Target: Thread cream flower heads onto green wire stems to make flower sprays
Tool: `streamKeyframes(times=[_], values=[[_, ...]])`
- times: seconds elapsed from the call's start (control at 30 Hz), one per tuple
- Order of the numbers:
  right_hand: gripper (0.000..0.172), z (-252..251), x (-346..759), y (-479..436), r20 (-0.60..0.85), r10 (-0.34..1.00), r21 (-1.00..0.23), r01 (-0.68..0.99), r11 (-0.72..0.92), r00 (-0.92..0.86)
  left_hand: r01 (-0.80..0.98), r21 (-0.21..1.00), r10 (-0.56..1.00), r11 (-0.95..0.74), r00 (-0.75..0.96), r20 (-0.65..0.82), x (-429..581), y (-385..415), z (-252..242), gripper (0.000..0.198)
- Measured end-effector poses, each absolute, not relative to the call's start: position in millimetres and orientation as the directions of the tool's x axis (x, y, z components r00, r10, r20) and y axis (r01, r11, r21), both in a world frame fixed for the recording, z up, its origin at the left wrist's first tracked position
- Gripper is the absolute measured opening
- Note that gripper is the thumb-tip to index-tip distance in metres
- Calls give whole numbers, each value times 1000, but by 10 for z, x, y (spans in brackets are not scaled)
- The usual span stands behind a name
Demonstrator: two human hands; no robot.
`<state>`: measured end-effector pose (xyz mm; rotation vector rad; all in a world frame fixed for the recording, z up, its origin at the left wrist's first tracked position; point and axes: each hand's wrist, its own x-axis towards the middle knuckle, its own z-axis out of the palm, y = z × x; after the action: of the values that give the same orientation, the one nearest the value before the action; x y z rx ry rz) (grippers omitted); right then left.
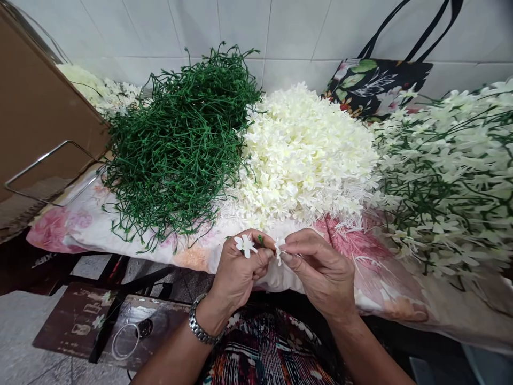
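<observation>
My left hand (242, 267), with a metal watch at its wrist, pinches a green stem (260, 239) that carries a white flower (245, 245). Close beside it, my right hand (320, 267) holds a small white blossom (279, 249) between thumb and fingertips. The two hands nearly meet at that blossom. Beyond my left hand lies a big heap of green stems (176, 139). A pile of loose cream-white blossoms (304, 155) sits beyond my right hand. At the right is a mass of white flowers on green stems (452, 176).
A flowered cloth (192, 256) covers the work surface. At the left stand a cardboard box (48, 107) and a bent metal wire frame (38, 160). Against the tiled wall leans a black floral bag (377, 88). Below left, a clear ring (126, 355) rests on dark wood.
</observation>
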<state>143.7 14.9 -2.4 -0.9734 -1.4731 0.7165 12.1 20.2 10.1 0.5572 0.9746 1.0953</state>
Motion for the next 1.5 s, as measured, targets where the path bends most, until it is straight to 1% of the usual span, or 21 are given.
streamKeyframes(times=[0.1,0.27,0.37,0.43,0.47,0.5,0.57,0.6,0.63,0.73,0.8,0.9,0.97,1.03,1.13,1.23,1.33,1.5], values=[[16,-50,1437,145,490,871,-852,185,489,-43,-481,791,921,378,105,-376,135,179,65,27],[16,-32,1437,127,495,858,-822,246,513,-135,-429,863,960,267,36,-279,132,125,2,17],[13,6,1463,126,458,866,-815,296,499,-199,-391,897,975,207,13,-220,105,116,-27,11],[14,24,1494,134,397,882,-828,315,464,-254,-357,919,983,168,-7,-182,78,121,-31,8],[20,29,1506,139,364,891,-840,319,440,-269,-323,937,988,134,-25,-150,64,125,-26,6],[30,34,1514,145,333,901,-850,326,414,-279,-274,957,993,94,-44,-110,51,130,-15,5],[47,45,1510,156,290,915,-851,362,381,-282,-142,990,998,14,-64,-23,34,137,18,7],[49,52,1498,161,290,913,-838,383,388,-288,-75,997,998,-22,-66,17,30,139,39,9],[45,61,1482,167,300,907,-822,402,403,-296,-20,999,997,-49,-65,48,27,140,59,11],[14,82,1442,182,346,891,-797,409,444,-292,61,995,996,-77,-42,79,11,139,98,11],[8,78,1440,188,345,897,-809,398,433,-277,67,997,1000,-25,5,25,-15,135,95,9],[5,51,1470,195,328,907,-821,395,413,-265,6,998,993,63,99,-64,-70,131,69,13],[5,40,1496,198,315,915,-831,392,394,-252,-22,998,990,61,126,-58,-101,136,63,18],[6,55,1514,203,289,928,-852,378,362,-237,7,1000,992,15,129,-16,-119,148,78,20],[8,137,1515,213,288,929,-869,344,355,-233,123,990,985,-73,166,52,-126,172,124,21],[7,240,1498,230,343,898,-827,364,429,-277,227,956,963,-188,233,134,-125,185,147,22],[8,299,1490,246,371,868,-775,406,485,-329,270,916,934,-298,282,220,-133,180,128,20],[9,278,1486,239,390,839,-715,449,536,-380,349,858,905,-377,336,261,-155,163,57,19]])
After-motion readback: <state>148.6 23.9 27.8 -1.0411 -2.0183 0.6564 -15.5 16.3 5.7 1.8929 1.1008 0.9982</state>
